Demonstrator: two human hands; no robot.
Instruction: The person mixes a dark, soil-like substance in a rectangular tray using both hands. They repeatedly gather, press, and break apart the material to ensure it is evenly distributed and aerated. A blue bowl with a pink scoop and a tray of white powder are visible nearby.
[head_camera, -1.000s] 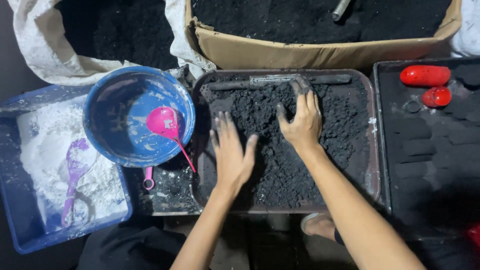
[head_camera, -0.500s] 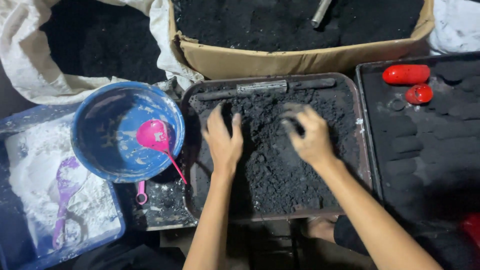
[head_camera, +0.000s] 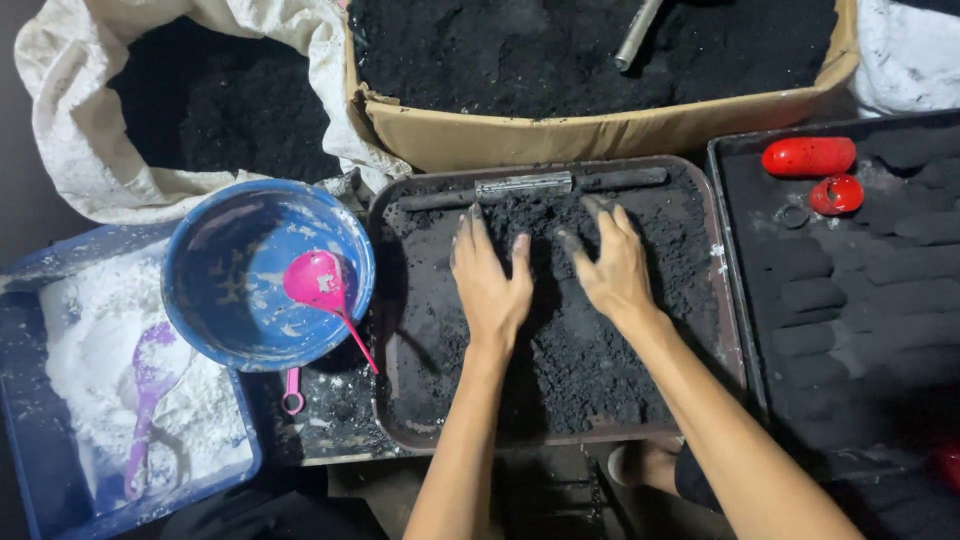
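Both hands flat, fingers spread, pressing black powder (head_camera: 560, 340) in the metal tray (head_camera: 385, 330).

Left hand (head_camera: 490, 280) and right hand (head_camera: 612, 268) lie side by side, gripping nothing. Cardboard box (head_camera: 600, 135) borders far; blue bowl (head_camera: 265, 270) left; dark tray (head_camera: 850, 300) right.

Left hand (head_camera: 488, 285) and right hand (head_camera: 612, 270) flat, fingers spread, side by side on black powder (head_camera: 570, 350) in a dark tray (head_camera: 385, 330). Left of it, blue bowl (head_camera: 235, 300) with pink spoon (head_camera: 318, 285); beyond, cardboard box (head_camera: 600, 135).
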